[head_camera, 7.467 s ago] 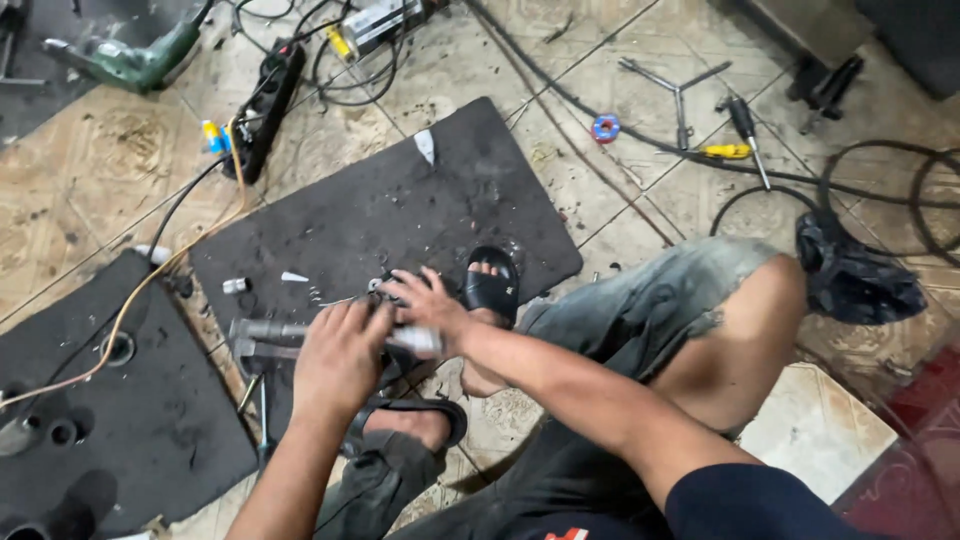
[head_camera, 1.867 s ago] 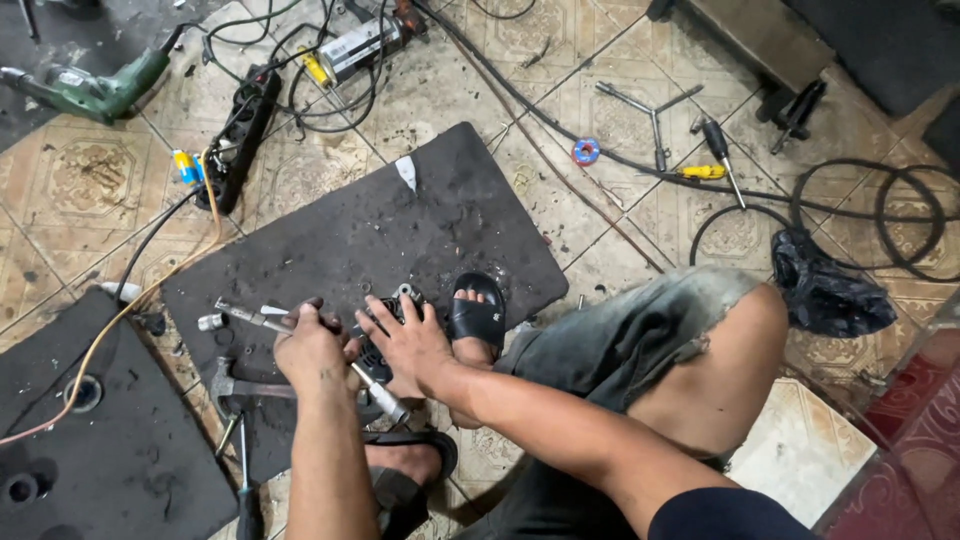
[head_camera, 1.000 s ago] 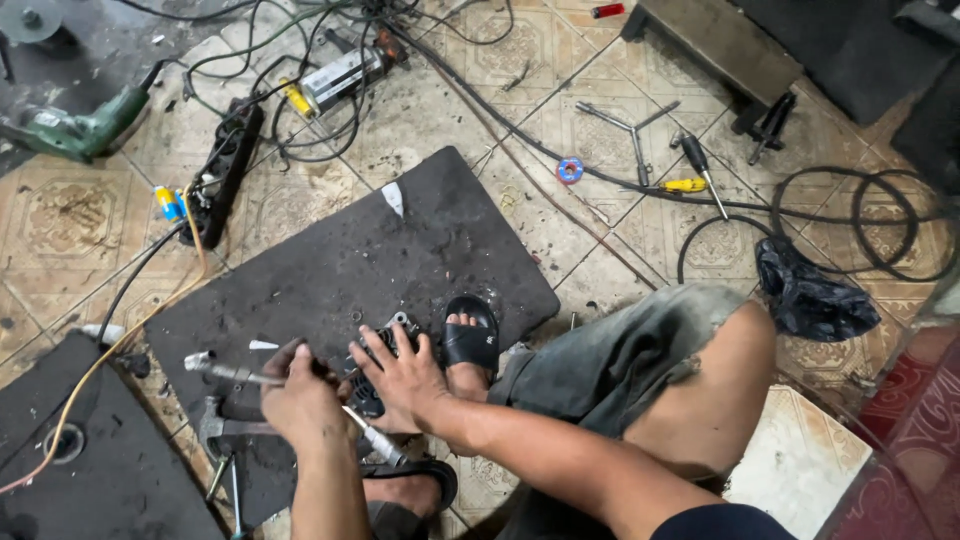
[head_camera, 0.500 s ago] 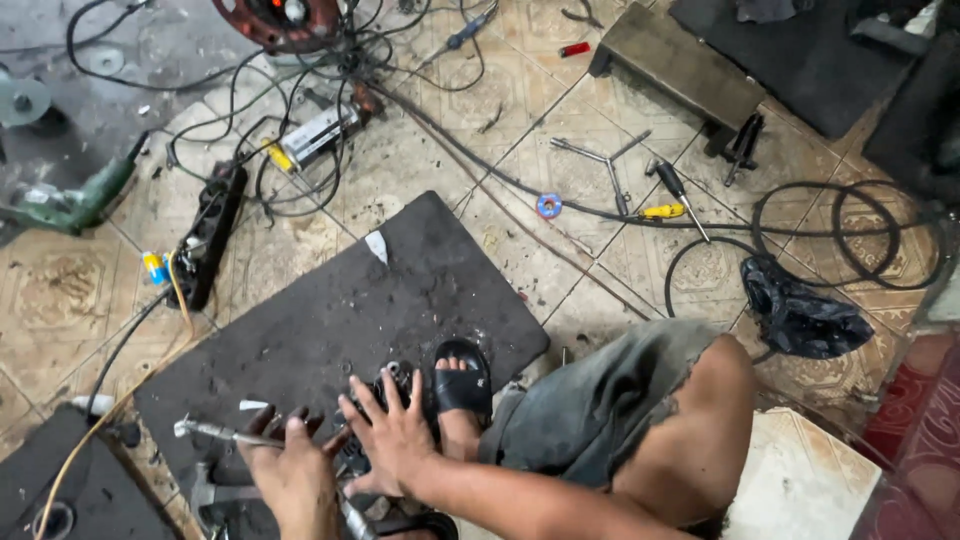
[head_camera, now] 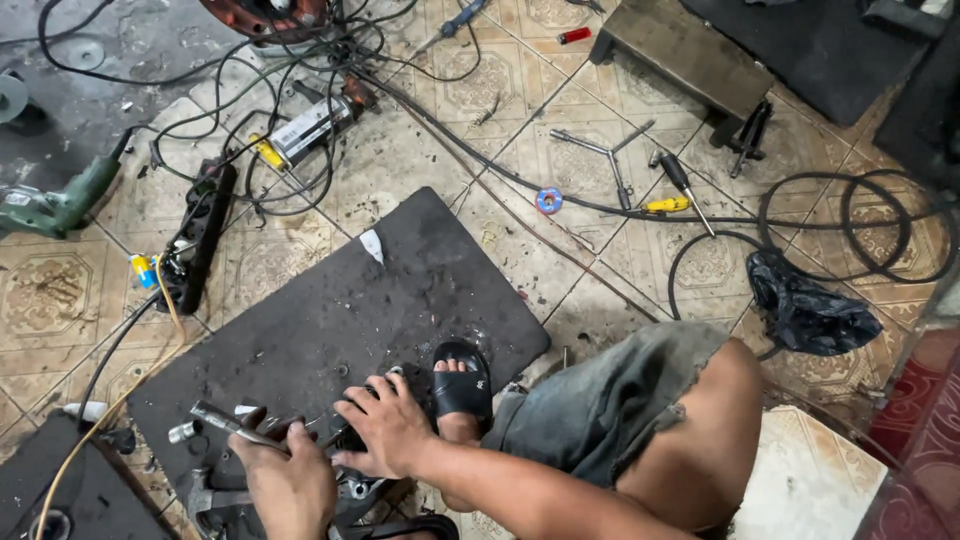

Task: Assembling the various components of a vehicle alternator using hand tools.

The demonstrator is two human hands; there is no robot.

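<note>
the left hand [head_camera: 290, 480] has its grip closed around a thin metal rod [head_camera: 222, 421] that juts up and to the left. the right hand [head_camera: 390, 432] lies spread, palm down, on a dark metal part [head_camera: 352, 487] low on the black rubber mat [head_camera: 340, 310]; its grip is open, pressing rather than holding. the part sits just beside the sandalled foot [head_camera: 461, 385].

if the rod slips off, i judge it could strike the fingers [head_camera: 378, 392] spread so close to it, or the toes next to them. the part is pinned only by the palm, so it may twist away.

the mat lies on a worn, patterned tile floor [head_camera: 60, 300], gritty and stained. cables [head_camera: 820, 200] loop everywhere, near a power strip [head_camera: 198, 235], a green drill [head_camera: 55, 205], a yellow-handled screwdriver [head_camera: 668, 204] and a crumpled black bag [head_camera: 808, 310]. a tug on a loose cable could drag tools along.
</note>
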